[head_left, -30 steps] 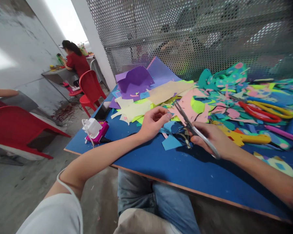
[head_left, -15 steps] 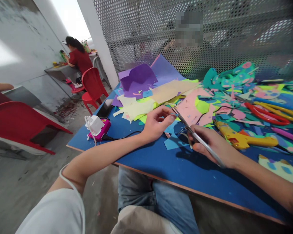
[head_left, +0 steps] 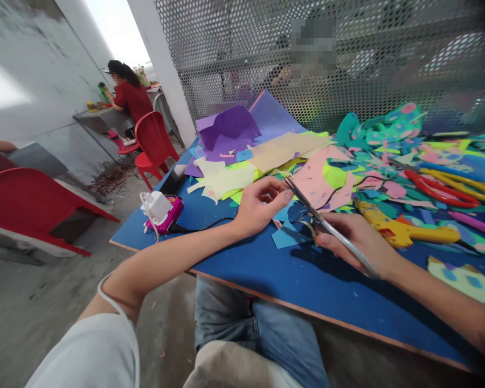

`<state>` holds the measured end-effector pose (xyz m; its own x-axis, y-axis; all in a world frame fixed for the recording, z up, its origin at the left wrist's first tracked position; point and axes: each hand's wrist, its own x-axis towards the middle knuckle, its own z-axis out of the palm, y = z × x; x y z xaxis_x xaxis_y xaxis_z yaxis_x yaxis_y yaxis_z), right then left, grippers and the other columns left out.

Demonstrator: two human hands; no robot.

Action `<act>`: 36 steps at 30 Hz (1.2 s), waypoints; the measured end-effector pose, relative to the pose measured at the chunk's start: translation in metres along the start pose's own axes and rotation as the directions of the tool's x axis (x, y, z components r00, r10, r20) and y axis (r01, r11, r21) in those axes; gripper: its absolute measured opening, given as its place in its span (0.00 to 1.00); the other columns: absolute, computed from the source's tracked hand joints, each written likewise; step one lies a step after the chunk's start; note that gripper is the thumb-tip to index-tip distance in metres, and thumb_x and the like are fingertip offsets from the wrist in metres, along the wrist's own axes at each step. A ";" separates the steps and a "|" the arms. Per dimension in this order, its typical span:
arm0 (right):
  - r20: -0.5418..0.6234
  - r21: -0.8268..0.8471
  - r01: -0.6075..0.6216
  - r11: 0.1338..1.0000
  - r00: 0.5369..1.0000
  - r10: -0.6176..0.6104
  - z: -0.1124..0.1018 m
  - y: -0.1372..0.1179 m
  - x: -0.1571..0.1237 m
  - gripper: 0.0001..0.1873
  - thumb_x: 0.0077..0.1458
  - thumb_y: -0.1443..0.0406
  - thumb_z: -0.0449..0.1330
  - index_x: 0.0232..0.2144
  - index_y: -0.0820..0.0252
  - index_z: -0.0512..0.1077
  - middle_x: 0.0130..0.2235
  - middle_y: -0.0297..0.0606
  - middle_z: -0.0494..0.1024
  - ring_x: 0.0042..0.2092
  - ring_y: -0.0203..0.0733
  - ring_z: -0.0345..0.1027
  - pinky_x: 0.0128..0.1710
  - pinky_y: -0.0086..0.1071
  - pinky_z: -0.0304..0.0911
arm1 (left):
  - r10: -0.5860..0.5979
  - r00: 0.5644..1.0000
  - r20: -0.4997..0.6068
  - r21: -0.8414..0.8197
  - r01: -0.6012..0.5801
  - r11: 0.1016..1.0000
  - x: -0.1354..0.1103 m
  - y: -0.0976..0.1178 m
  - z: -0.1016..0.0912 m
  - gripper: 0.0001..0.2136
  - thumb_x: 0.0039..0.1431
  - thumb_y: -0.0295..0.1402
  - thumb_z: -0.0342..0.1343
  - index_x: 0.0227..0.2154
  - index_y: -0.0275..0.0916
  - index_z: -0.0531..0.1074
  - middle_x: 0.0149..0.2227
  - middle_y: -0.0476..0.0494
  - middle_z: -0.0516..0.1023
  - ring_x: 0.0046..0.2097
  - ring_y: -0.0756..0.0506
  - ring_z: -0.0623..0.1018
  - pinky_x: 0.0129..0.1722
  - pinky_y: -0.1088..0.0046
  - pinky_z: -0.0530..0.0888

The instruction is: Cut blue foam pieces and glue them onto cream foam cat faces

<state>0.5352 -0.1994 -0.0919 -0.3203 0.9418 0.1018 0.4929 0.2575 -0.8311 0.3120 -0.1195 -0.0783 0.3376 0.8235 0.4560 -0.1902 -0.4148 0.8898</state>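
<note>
My right hand point(head_left: 358, 242) grips a pair of silver metal scissors point(head_left: 343, 241), whose blades point up and left. The blade tips lie right beside the fingertips of my left hand point(head_left: 258, 209). Thumb and index finger of that hand are pinched together; whatever is between them is too small or hidden to make out. Below the blades, a light blue foam sheet piece point(head_left: 285, 237) lies on the blue table point(head_left: 242, 269). Behind the hands spread pink foam sheet point(head_left: 307, 175) and cream foam scraps point(head_left: 236, 180).
At right lie a yellow glue gun point(head_left: 408, 230), red-handled scissors point(head_left: 440, 189) and many foam scraps. Purple sheets point(head_left: 230, 132) stand against the perforated metal screen point(head_left: 242, 48). A white plug adapter point(head_left: 157, 207) sits at left. Beyond are red chairs point(head_left: 36, 207) and a seated person point(head_left: 131, 99).
The scissors and my right hand have shifted very slightly, the blade tips now closer to my left fingertips. A small blue bit seen there earlier is no longer visible. My left hand stays nearly still.
</note>
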 end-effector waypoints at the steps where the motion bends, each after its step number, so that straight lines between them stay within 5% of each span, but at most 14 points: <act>1: -0.017 -0.019 -0.030 0.999 0.999 0.030 0.000 -0.003 0.000 0.27 0.56 0.42 0.63 0.27 0.58 0.66 0.21 0.28 0.62 0.21 0.33 0.55 0.21 0.29 0.49 | 0.003 1.000 -0.001 -0.001 -0.003 1.000 0.000 0.000 0.000 0.16 0.58 0.47 0.65 0.31 0.38 0.73 0.31 0.50 0.74 0.30 0.54 0.70 0.29 0.77 0.67; 5: -0.137 -0.048 -0.123 0.991 0.984 0.115 0.000 -0.014 0.004 0.29 0.50 0.41 0.68 0.22 0.58 0.66 0.18 0.27 0.60 0.20 0.33 0.54 0.21 0.30 0.48 | -0.020 1.000 -0.004 -0.028 0.020 0.999 0.001 0.002 0.000 0.17 0.57 0.48 0.66 0.32 0.38 0.75 0.31 0.49 0.76 0.28 0.55 0.69 0.26 0.77 0.66; 10: -0.289 -0.065 -0.122 0.990 0.952 0.098 -0.005 -0.008 0.012 0.27 0.49 0.42 0.70 0.27 0.59 0.71 0.24 0.33 0.72 0.24 0.36 0.62 0.24 0.30 0.57 | -0.085 0.996 -0.019 -0.019 0.084 0.996 0.003 0.001 0.000 0.18 0.58 0.50 0.64 0.36 0.38 0.80 0.35 0.44 0.82 0.28 0.54 0.72 0.26 0.76 0.69; 15: -0.412 -0.216 -0.135 0.967 0.910 0.035 -0.015 0.009 0.019 0.24 0.54 0.47 0.68 0.44 0.59 0.78 0.42 0.44 0.81 0.39 0.45 0.74 0.37 0.36 0.70 | -0.106 0.994 -0.015 -0.060 0.105 0.993 0.005 -0.002 0.000 0.18 0.59 0.50 0.65 0.38 0.39 0.82 0.34 0.42 0.84 0.29 0.52 0.75 0.27 0.74 0.72; 18: -0.447 -0.133 -0.141 0.981 0.892 0.068 -0.018 0.013 0.021 0.27 0.58 0.50 0.66 0.53 0.59 0.77 0.49 0.46 0.82 0.46 0.49 0.77 0.48 0.41 0.73 | -0.127 0.992 -0.004 -0.056 0.127 0.990 0.004 -0.002 0.000 0.17 0.59 0.49 0.65 0.37 0.38 0.83 0.35 0.41 0.85 0.27 0.53 0.72 0.25 0.74 0.71; 21: -0.472 -0.035 -0.034 0.999 0.882 0.013 -0.021 0.008 0.020 0.21 0.60 0.54 0.66 0.51 0.58 0.79 0.50 0.45 0.83 0.49 0.47 0.79 0.54 0.41 0.73 | -0.160 0.987 0.026 -0.041 0.161 0.986 0.003 -0.003 0.002 0.18 0.59 0.48 0.65 0.35 0.35 0.83 0.32 0.41 0.85 0.24 0.54 0.70 0.23 0.76 0.69; 25: -0.488 -0.211 0.117 0.970 0.847 -0.208 -0.019 -0.006 0.015 0.12 0.61 0.58 0.65 0.42 0.57 0.81 0.43 0.43 0.84 0.41 0.43 0.79 0.41 0.35 0.75 | -0.203 0.968 0.147 0.056 0.196 0.979 0.000 -0.008 0.004 0.19 0.60 0.49 0.64 0.38 0.34 0.82 0.34 0.40 0.85 0.25 0.53 0.73 0.22 0.77 0.69; 32: -0.368 -0.258 0.120 0.959 0.905 -0.212 -0.010 -0.005 0.013 0.12 0.59 0.53 0.67 0.37 0.54 0.81 0.38 0.39 0.84 0.31 0.43 0.76 0.35 0.39 0.72 | -0.171 0.945 0.279 0.290 0.087 0.953 -0.003 -0.007 0.009 0.17 0.63 0.46 0.60 0.38 0.36 0.84 0.32 0.43 0.85 0.28 0.53 0.73 0.28 0.78 0.69; 36: -0.382 -0.289 0.211 0.934 0.869 -0.314 -0.012 -0.005 0.013 0.06 0.60 0.58 0.66 0.34 0.52 0.80 0.37 0.39 0.83 0.34 0.45 0.77 0.34 0.39 0.72 | -0.174 0.934 0.314 0.285 0.082 0.955 -0.001 -0.007 0.007 0.20 0.65 0.48 0.56 0.39 0.36 0.83 0.35 0.42 0.86 0.28 0.53 0.73 0.29 0.77 0.68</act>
<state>0.5382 -0.1858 -0.0796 -0.1240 0.8201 0.5586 0.6262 0.5014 -0.5970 0.3195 -0.1202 -0.0852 0.6372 0.7195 0.2761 0.1086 -0.4385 0.8921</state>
